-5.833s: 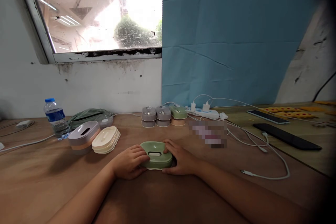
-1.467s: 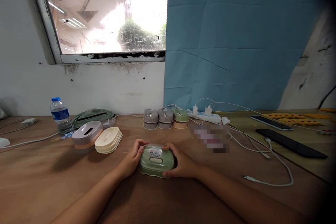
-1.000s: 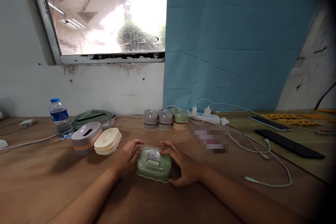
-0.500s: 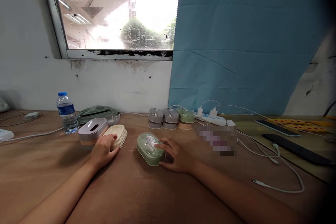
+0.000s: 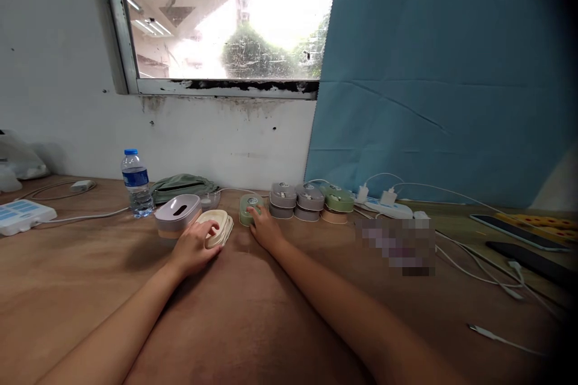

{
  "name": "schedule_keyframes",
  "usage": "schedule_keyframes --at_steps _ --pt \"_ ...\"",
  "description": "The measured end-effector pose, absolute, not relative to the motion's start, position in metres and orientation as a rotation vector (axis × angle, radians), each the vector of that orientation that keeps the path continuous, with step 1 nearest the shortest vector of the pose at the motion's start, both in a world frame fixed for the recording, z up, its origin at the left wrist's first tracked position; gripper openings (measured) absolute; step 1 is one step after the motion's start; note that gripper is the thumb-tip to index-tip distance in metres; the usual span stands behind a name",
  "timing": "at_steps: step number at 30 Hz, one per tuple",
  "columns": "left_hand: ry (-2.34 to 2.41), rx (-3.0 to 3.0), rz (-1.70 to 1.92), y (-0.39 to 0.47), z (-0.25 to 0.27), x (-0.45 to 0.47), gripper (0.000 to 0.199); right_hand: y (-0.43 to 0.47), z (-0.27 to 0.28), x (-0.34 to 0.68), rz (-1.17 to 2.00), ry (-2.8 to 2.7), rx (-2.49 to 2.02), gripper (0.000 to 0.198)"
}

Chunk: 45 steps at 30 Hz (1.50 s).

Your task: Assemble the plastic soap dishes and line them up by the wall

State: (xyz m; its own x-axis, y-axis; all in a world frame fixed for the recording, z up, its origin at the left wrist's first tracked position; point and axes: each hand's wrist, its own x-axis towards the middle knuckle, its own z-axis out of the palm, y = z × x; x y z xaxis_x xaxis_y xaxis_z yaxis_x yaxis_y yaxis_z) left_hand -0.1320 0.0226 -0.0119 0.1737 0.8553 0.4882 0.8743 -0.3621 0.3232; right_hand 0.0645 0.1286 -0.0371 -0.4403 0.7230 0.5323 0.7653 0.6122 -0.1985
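My right hand (image 5: 268,230) has its thumb and fingers on a small green lunch box (image 5: 246,210) with a clear cover and a round label. The box is near the back wall, left of the row of boxes. My left hand (image 5: 195,248) grips the near side of a stack of thin cream trays (image 5: 222,224), its fingers curled over the edge. Just behind that hand stands a lilac box (image 5: 177,209) with a dark oval slot on top and an orange-tan lower part. Part of the cream stack is hidden under my fingers.
Two grey lunch boxes (image 5: 282,197) and a green one on a tan base (image 5: 338,200) form a row. A water bottle (image 5: 136,183) and grey-green pouch (image 5: 185,186) stand left. White cables, a power strip (image 5: 392,209) and phones (image 5: 519,231) lie right.
My right hand has moved the green lunch box away from me, to beside the left end of the row. My left hand stays on the cream stack. The view has turned slightly left.
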Motion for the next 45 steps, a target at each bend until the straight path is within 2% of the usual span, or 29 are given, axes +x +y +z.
schedule_keyframes --at_steps 3,9,19,27,30,34,39,41,45 --pt "-1.773 -2.417 -0.946 0.020 -0.007 -0.131 0.031 0.137 -0.037 0.057 -0.078 -2.248 -1.258 0.044" --pt "-1.770 -2.429 -0.958 0.019 -0.006 -0.132 0.030 0.142 -0.038 0.055 -0.045 -2.247 -1.349 0.053" --pt "-1.773 -2.410 -1.164 0.027 -0.017 -0.132 0.026 0.126 -0.029 0.066 -0.010 -2.269 -1.274 0.056" --pt "-1.871 -2.345 -1.346 0.028 -0.018 -0.130 0.024 0.059 -0.023 0.114 0.036 -2.314 -1.004 0.044" --pt "-1.844 -2.348 -1.407 0.030 -0.020 -0.131 0.023 0.035 -0.024 0.140 0.162 -2.318 -0.879 0.034" --pt "-1.800 -2.248 -1.482 0.027 -0.018 -0.129 0.021 0.014 -0.026 0.181 0.209 -2.316 -0.948 0.022" --pt "-1.833 -2.045 -1.774 0.006 -0.013 -0.093 0.023 0.007 -0.021 0.231 0.176 -2.228 -1.060 0.017" --pt "-1.760 -2.239 -1.818 -0.005 -0.014 -0.066 0.022 0.009 -0.016 0.245 0.096 -2.138 -1.095 0.019" --pt "-1.355 -2.885 -1.553 -0.014 -0.022 -0.016 0.014 0.009 -0.008 0.257 0.016 -2.083 -1.072 0.025"
